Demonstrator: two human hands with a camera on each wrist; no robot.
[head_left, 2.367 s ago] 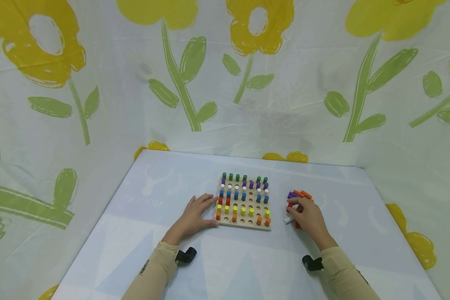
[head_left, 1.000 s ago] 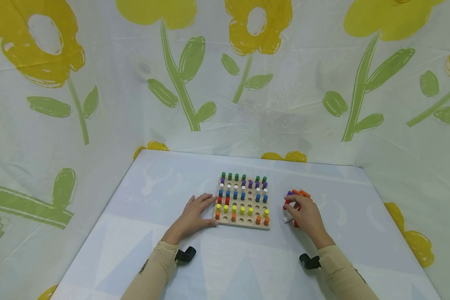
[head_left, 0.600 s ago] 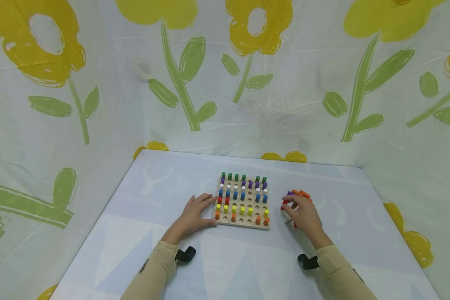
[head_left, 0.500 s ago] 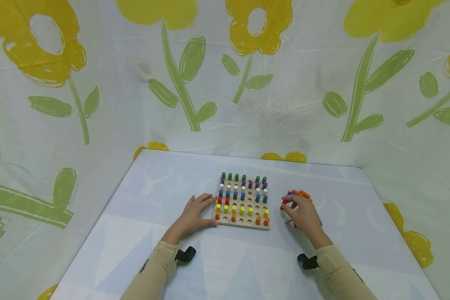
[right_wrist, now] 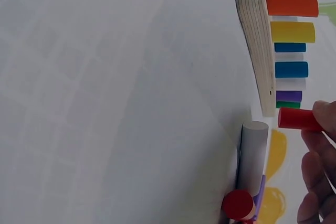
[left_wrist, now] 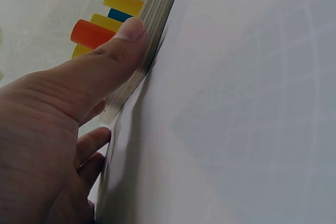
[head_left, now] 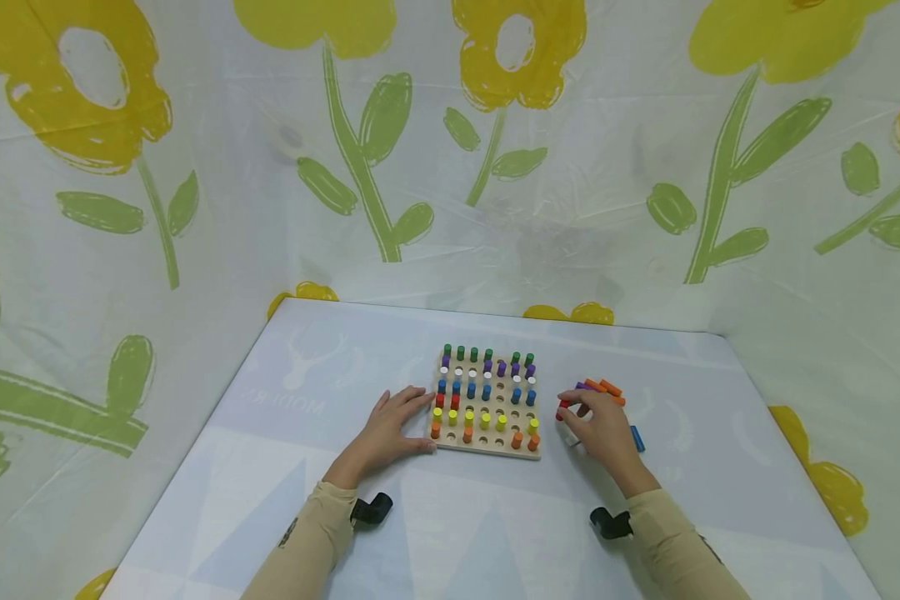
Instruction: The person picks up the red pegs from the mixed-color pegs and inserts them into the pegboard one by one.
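Observation:
A wooden pegboard (head_left: 483, 452) stands mid-table, bearing rows of green, purple, white, blue, red, yellow and orange pegs with some bare holes. My left hand (head_left: 385, 431) rests at its left side; the left wrist view has the thumb (left_wrist: 126, 38) against the board's edge, fingers loosely extended. Between thumb and fingers, my right hand (head_left: 606, 429) pinches a red peg (right_wrist: 298, 119), raised just right of the board. Below that hand lie loose pegs, partly hidden by it; the right wrist view includes a white peg (right_wrist: 253, 153) and a red-ended one (right_wrist: 238, 204).
Right of the board, orange pegs (head_left: 611, 388) and purple pegs (head_left: 583, 386) lie beyond the right hand. A blue peg (head_left: 637, 438) lies to that hand's right. Flower-printed sheeting (head_left: 570, 208) rises behind and beside the table (head_left: 450, 533).
My right hand has lifted the red peg from the loose pile and moved left with it towards the board. The loose blue peg has come into sight. My left hand stays put.

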